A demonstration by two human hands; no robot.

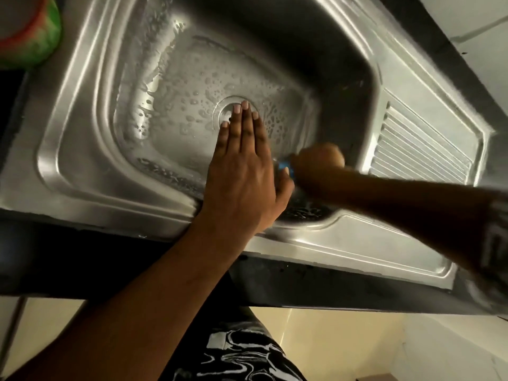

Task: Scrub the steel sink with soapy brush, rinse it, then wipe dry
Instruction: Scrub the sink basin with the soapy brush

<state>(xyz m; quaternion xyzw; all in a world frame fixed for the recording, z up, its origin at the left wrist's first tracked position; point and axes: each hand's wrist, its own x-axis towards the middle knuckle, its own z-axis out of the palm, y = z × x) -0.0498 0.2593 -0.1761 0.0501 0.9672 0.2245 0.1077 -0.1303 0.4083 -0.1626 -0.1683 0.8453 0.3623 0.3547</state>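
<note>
The steel sink (82, 171) fills the view, its basin floor wet with soap bubbles and droplets around the round drain (224, 114). My left hand (242, 174) reaches in over the front rim, held flat with straight fingers whose tips lie over the drain; it holds nothing. My right hand (320, 162), blurred by motion, is at the basin's near right corner, closed around a brush (283, 166) of which only a small blue part shows. The brush's bristles are hidden behind my left hand and right forearm.
A ribbed steel drainboard (420, 144) lies to the right of the basin. A green and red plastic object (33, 37) stands at the far left corner. The dark counter edge (110, 259) runs along the front, with pale cabinet fronts below.
</note>
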